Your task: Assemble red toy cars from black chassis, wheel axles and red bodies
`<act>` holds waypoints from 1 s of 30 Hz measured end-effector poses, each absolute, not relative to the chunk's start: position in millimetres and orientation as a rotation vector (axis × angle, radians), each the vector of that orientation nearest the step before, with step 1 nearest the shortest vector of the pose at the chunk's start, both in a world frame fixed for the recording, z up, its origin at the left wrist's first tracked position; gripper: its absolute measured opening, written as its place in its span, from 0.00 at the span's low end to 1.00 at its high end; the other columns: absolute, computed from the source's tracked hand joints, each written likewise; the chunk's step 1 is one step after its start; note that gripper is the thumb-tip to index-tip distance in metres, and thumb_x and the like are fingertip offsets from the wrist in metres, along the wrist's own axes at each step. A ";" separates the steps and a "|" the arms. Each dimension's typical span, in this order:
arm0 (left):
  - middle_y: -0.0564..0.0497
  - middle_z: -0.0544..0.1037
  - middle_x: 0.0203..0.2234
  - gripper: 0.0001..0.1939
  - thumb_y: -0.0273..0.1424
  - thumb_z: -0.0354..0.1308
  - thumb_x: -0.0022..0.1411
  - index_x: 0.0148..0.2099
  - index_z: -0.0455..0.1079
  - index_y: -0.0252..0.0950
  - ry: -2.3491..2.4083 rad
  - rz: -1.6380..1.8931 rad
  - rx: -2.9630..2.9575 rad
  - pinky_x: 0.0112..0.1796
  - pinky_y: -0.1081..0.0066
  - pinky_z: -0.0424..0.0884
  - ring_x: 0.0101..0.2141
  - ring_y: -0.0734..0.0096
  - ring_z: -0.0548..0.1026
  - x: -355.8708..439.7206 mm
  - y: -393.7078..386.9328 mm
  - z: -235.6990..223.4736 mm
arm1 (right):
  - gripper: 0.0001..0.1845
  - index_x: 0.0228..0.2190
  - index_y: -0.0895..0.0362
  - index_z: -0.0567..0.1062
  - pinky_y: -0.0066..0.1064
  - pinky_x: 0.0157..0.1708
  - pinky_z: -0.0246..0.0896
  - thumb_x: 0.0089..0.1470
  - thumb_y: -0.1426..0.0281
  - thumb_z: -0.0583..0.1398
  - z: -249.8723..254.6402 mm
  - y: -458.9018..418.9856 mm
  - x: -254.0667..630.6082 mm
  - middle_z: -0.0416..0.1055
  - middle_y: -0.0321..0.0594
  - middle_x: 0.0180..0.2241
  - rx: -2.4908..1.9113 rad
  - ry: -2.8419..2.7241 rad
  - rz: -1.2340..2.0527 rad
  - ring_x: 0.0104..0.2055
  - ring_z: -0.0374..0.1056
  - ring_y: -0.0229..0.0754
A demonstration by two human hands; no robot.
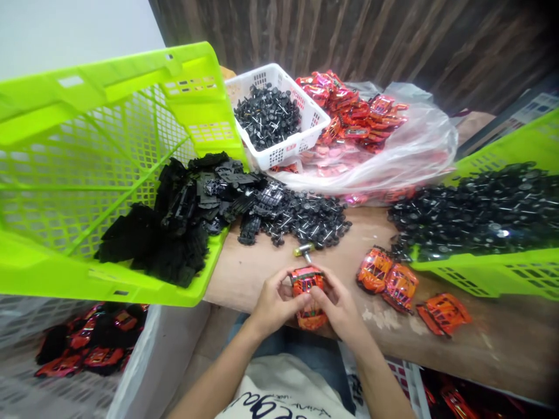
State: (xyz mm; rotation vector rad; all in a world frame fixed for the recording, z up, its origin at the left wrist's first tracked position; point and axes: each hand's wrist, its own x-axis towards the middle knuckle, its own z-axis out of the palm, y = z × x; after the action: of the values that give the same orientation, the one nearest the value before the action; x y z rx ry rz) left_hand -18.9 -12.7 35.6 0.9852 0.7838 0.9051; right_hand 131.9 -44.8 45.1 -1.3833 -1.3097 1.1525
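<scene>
My left hand (279, 299) and right hand (338, 299) together grip an orange car (310, 297) above the table's (262, 265) edge.

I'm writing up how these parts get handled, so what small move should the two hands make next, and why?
Probably tilt the orange toy car slightly between the left hand and right hand. Both thumbs rest across its top, partly covering it, and its underside is hidden, so tilting might let its fit be checked.
</scene>
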 end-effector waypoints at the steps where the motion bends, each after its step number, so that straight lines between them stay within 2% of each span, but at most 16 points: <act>1: 0.50 0.77 0.33 0.22 0.33 0.67 0.49 0.45 0.67 0.33 0.779 0.894 1.026 0.32 0.73 0.73 0.29 0.71 0.76 -20.5 -14.4 35.5 | 0.20 0.47 0.55 0.68 0.34 0.43 0.65 0.54 0.60 0.58 48.9 -42.1 132.6 0.72 0.43 0.43 -1.318 -1.249 1.219 0.44 0.69 0.45; 4: 0.52 0.76 0.30 0.20 0.32 0.68 0.47 0.42 0.68 0.33 0.807 0.956 1.106 0.29 0.76 0.70 0.27 0.72 0.74 -23.7 -18.1 34.2 | 0.15 0.41 0.56 0.69 0.30 0.38 0.65 0.52 0.62 0.61 56.1 -34.2 129.2 0.72 0.39 0.35 -1.218 -1.209 1.275 0.37 0.69 0.41; 7: 0.49 0.77 0.36 0.21 0.32 0.67 0.49 0.45 0.68 0.34 0.836 1.094 1.021 0.35 0.73 0.72 0.34 0.67 0.76 -29.2 -15.5 30.3 | 0.18 0.46 0.55 0.68 0.33 0.42 0.64 0.53 0.64 0.59 56.7 -27.7 122.1 0.71 0.41 0.42 -1.249 -1.342 1.190 0.42 0.68 0.44; 9: 0.47 0.77 0.41 0.22 0.33 0.65 0.51 0.48 0.67 0.35 0.888 1.174 0.974 0.41 0.70 0.71 0.40 0.65 0.76 -36.3 -9.8 25.5 | 0.20 0.47 0.55 0.68 0.37 0.47 0.62 0.52 0.66 0.60 55.2 -25.3 117.0 0.70 0.43 0.46 -1.376 -1.517 1.005 0.47 0.67 0.46; 11: 0.45 0.75 0.45 0.24 0.33 0.65 0.51 0.51 0.66 0.35 0.972 1.206 1.014 0.46 0.69 0.69 0.45 0.64 0.74 -44.4 -3.2 19.6 | 0.18 0.46 0.56 0.70 0.42 0.49 0.58 0.52 0.69 0.60 52.9 -24.9 111.7 0.70 0.46 0.46 -1.501 -1.741 0.759 0.48 0.65 0.49; 14: 0.45 0.75 0.43 0.24 0.33 0.65 0.51 0.50 0.66 0.34 1.099 1.106 1.101 0.45 0.68 0.69 0.42 0.64 0.74 -52.1 3.8 12.6 | 0.17 0.46 0.57 0.72 0.45 0.48 0.57 0.53 0.73 0.58 48.4 -24.5 105.3 0.72 0.48 0.44 -1.518 -2.012 0.574 0.48 0.65 0.51; 16: 0.45 0.76 0.38 0.21 0.33 0.63 0.52 0.48 0.67 0.33 1.136 1.035 1.100 0.42 0.68 0.70 0.38 0.66 0.75 -52.7 5.5 11.6 | 0.15 0.45 0.56 0.74 0.42 0.47 0.58 0.54 0.72 0.57 44.7 -21.0 104.0 0.74 0.46 0.43 -1.502 -2.000 0.640 0.46 0.68 0.49; 21: 0.48 0.77 0.35 0.15 0.32 0.62 0.52 0.42 0.71 0.33 1.138 0.989 1.144 0.39 0.71 0.69 0.37 0.67 0.74 -49.9 5.9 16.6 | 0.09 0.30 0.56 0.79 0.33 0.38 0.63 0.53 0.68 0.57 34.2 -5.9 108.0 0.78 0.40 0.32 -1.676 -1.595 0.885 0.35 0.72 0.44; 25: 0.50 0.76 0.31 0.11 0.31 0.61 0.52 0.38 0.72 0.32 1.148 0.961 1.155 0.36 0.73 0.68 0.32 0.69 0.73 -51.1 7.4 16.9 | 0.13 0.27 0.58 0.77 0.31 0.34 0.62 0.52 0.63 0.57 28.5 -6.2 111.2 0.76 0.39 0.27 -1.664 -1.454 0.948 0.31 0.71 0.43; 30: 0.49 0.76 0.35 0.13 0.31 0.62 0.51 0.41 0.72 0.33 1.109 0.934 1.184 0.39 0.72 0.68 0.37 0.67 0.73 -54.0 10.8 15.2 | 0.14 0.25 0.59 0.75 0.31 0.32 0.62 0.49 0.60 0.60 26.9 -6.4 111.4 0.75 0.40 0.26 -1.662 -1.360 0.996 0.30 0.69 0.43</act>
State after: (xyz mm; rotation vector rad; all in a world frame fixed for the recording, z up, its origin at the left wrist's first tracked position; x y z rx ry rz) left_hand -54.0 10.8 15.2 1.1841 1.1087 0.9344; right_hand 111.4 -6.4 26.9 -1.6622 -1.3596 0.9965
